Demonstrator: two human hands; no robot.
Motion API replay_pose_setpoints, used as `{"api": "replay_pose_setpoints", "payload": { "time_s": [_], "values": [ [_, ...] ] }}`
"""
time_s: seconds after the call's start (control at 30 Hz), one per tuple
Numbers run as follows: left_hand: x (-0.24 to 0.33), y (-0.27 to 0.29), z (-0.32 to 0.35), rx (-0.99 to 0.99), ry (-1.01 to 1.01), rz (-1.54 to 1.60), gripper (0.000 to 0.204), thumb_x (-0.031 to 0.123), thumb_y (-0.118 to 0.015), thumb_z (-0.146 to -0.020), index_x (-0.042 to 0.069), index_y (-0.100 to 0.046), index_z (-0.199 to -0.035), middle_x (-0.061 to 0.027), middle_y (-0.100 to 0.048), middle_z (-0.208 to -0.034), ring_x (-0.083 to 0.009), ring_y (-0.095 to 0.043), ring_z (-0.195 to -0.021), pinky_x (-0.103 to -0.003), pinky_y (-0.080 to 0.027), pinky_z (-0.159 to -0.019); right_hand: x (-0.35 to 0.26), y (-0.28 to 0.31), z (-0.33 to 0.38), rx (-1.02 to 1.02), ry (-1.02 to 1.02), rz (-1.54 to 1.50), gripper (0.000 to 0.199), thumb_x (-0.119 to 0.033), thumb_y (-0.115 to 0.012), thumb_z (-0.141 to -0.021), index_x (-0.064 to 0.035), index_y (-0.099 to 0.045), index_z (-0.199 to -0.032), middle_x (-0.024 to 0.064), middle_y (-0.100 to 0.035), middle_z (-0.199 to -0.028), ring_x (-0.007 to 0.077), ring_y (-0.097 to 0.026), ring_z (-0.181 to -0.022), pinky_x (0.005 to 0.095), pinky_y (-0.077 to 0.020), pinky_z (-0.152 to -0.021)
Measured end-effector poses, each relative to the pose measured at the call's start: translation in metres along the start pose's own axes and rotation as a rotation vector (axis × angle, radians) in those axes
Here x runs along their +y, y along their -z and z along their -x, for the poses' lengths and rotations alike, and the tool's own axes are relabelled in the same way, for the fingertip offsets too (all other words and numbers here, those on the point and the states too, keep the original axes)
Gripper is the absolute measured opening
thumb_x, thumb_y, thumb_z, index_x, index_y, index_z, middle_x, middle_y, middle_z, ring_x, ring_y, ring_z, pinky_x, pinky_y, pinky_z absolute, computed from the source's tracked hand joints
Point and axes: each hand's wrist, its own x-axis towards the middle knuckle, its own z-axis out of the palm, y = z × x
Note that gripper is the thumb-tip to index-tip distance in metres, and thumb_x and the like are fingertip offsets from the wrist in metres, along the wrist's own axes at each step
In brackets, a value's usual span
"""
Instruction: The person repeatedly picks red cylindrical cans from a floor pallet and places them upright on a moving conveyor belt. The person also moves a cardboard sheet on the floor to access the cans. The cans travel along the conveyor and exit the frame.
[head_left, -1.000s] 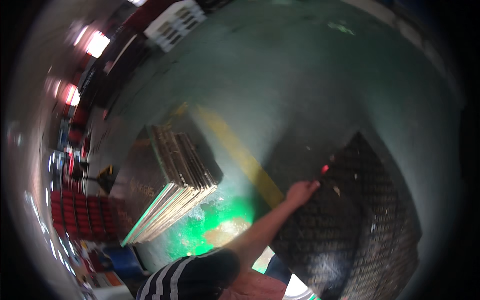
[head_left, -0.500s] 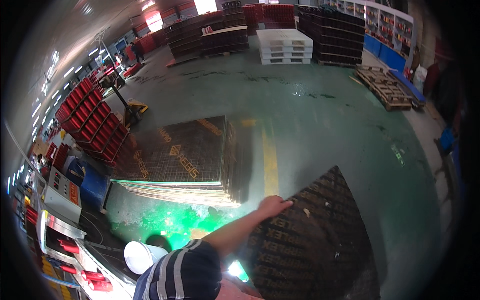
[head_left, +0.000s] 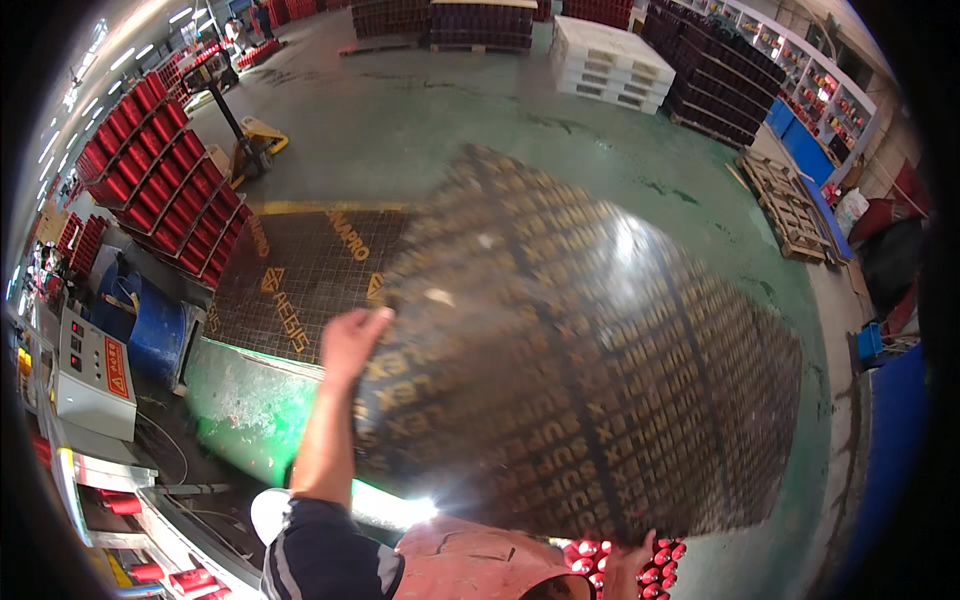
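You have just raised the dark board off the stack: left hand grips its edge, right hand clasps its lower rim.

One head-worn fisheye looks steeply down, close over a dark board.

Dark brown film-faced plywood board: smooth, glossy, glare at 1 o'clock. Stacked boards at 10 o'clock: same sheen. Floor: green painted concrete, scuffed. Pallet: rough bare wood.
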Motion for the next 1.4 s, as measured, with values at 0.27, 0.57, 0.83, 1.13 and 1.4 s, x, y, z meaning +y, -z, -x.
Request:
{"api": "replay_pose_setpoints", "payload": {
  "time_s": [0.27, 0.57, 0.83, 1.13, 1.4],
  "values": [
    [-0.195, 0.179, -0.169, 0.670, -0.050, -0.775, 0.052, 0.047, -0.068, -0.089, 0.007, -0.066, -0.122, -0.0169, -0.067, -0.103, -0.0342, -0.065, -0.097, -0.045, -0.051, -0.084, 0.118, -0.180, 0.001, -1.057, -0.465, 1.712, 0.037, -0.029, -0.056, -0.097, -0.0012, -0.061, -0.121, 0.0096, -0.068, -0.107, 0.0217, -0.064, -0.089, 0.0354, -0.0518, -0.078],
    [-0.425, -0.031, -0.056, 0.296, 0.684, -0.461, 0.103, 0.073, -0.066, -0.077, -0.009, -0.048, -0.136, -0.0353, -0.058, -0.124, -0.0459, -0.060, -0.111, -0.050, -0.048, -0.097, 0.159, -0.226, -0.336, -0.426, 0.372, 1.455, 0.059, -0.035, -0.072, -0.088, -0.0022, -0.053, -0.133, 0.0152, -0.059, -0.130, 0.0236, -0.057, -0.117, 0.0383, -0.0456, -0.098],
    [-0.399, -0.201, -0.039, 0.390, 1.202, 0.410, 0.099, 0.062, -0.080, -0.069, -0.002, -0.044, -0.136, -0.0169, -0.056, -0.127, -0.0314, -0.057, -0.108, -0.051, -0.052, -0.083, 0.202, -0.335, -0.418, -0.344, -0.338, 1.392, 0.085, -0.057, -0.069, -0.084, -0.0014, -0.045, -0.144, 0.0133, -0.049, -0.145, 0.0301, -0.047, -0.129, 0.0453, -0.0373, -0.107],
    [-0.406, -0.239, -0.072, 0.805, 0.776, 0.506, 0.040, 0.019, -0.082, -0.078, -0.005, -0.069, -0.107, -0.0126, -0.072, -0.101, -0.0222, -0.066, -0.091, -0.037, -0.051, -0.085, 0.209, -0.293, -0.429, -0.290, -0.269, 1.086, 0.051, -0.036, -0.061, -0.096, -0.0020, -0.055, -0.134, 0.0097, -0.063, -0.127, 0.0288, -0.058, -0.116, 0.0438, -0.0419, -0.104],
    [-0.416, -0.217, -0.089, 0.502, 1.339, 0.605, 0.092, 0.061, -0.074, -0.079, 0.010, -0.037, -0.147, -0.0194, -0.047, -0.143, -0.0466, -0.052, -0.121, -0.072, -0.048, -0.085, 0.254, -0.297, -0.438, -0.341, -0.145, 1.062, 0.038, -0.026, -0.061, -0.098, -0.0033, -0.059, -0.128, 0.0103, -0.065, -0.121, 0.0248, -0.064, -0.104, 0.0388, -0.0514, -0.091]
  ]
}}
